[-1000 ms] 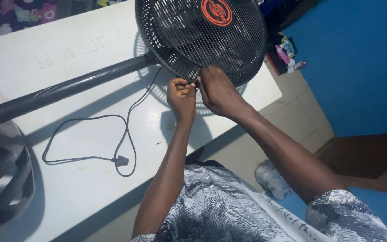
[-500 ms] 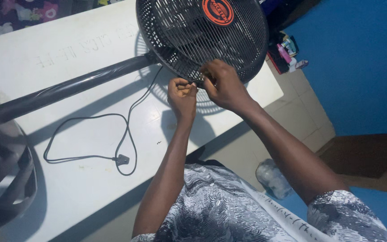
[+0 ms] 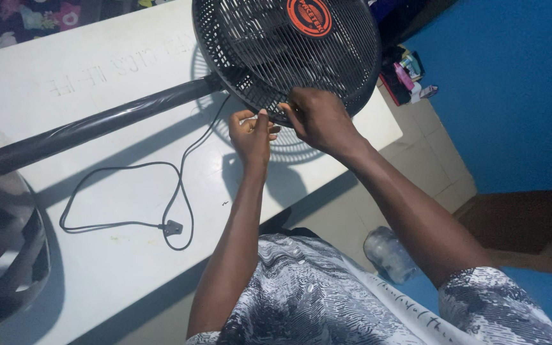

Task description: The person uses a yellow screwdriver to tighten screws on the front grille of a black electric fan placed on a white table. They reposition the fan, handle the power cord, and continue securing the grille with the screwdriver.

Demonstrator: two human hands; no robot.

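A black standing fan lies on its side on a white table. Its round grille, with an orange-red centre badge, faces me at the table's far right edge. My right hand grips the lower rim of the grille, fingers curled over the wires. My left hand is just left of it, fingertips pinched together against the same rim; what they pinch is too small to tell. The fan's dark pole runs left to the round base.
The fan's black cord loops over the table and ends in a plug. A clear plastic bottle lies on the tiled floor by my knee. Small clutter sits by the blue wall.
My right hand has shifted slightly along the lower rim. My left hand stays pinched at the same spot. The fan has not moved.
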